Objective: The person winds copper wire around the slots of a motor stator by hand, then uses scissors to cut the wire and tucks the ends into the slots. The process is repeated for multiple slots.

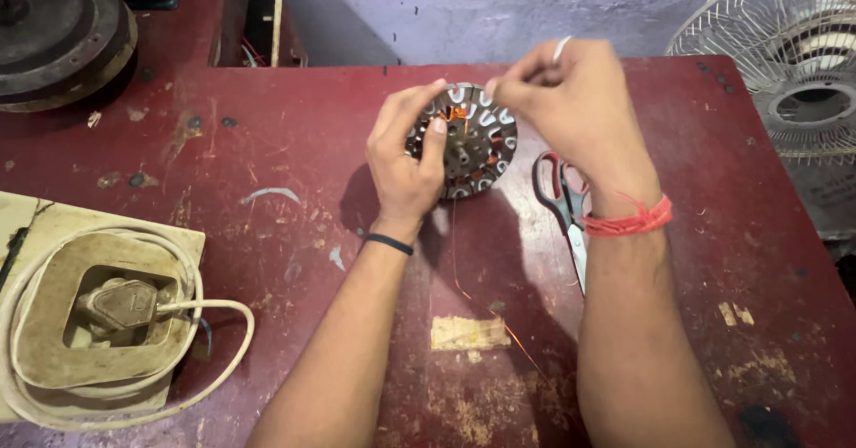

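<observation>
My left hand (406, 158) grips the left edge of a round slotted metal stator core (477, 145), thumb pressed on its face, holding it tilted up off the red table (267, 198). My right hand (571, 100) hovers at the core's upper right rim with fingers pinched together on a thin copper wire (464, 287). That wire runs from the core down across the table toward me. Some orange copper turns show in the core's upper slots.
Red-handled scissors (562, 203) lie just right of the core, partly under my right forearm. A wooden block with a coiled white cable and plug (116, 310) sits at the left. A dark round metal part (62, 33) is far left; a fan guard (794, 65) stands at the right.
</observation>
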